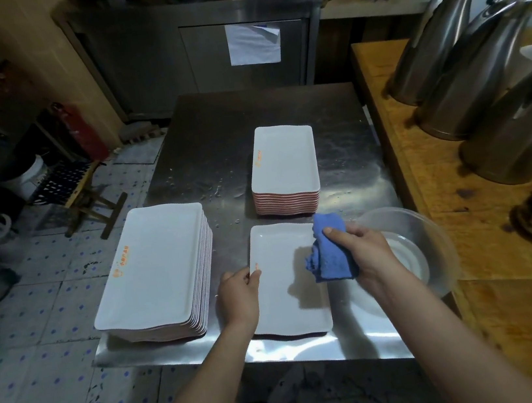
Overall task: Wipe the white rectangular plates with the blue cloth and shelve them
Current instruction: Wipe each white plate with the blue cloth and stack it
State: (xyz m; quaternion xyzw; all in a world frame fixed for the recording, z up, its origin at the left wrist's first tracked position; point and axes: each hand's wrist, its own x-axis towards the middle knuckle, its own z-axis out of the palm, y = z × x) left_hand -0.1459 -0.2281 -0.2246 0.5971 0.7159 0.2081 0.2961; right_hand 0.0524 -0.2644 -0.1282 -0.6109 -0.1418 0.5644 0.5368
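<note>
A single white rectangular plate point(280, 301) lies near the front edge of the steel table point(214, 133). My left hand point(238, 292) pinches its left rim. My right hand point(360, 248) grips a bunched blue cloth point(331, 250) over the plate's right side. A tall stack of white plates point(154, 268) sits at the table's left front corner. A second, smaller stack point(284, 161) stands behind the single plate.
A clear plastic basin point(413, 235) sits right of the plate, by my right wrist. On the wooden counter point(446, 203) to the right stand three steel jugs point(478, 69) and cups. A tiled floor with a wooden stool point(86, 199) lies to the left.
</note>
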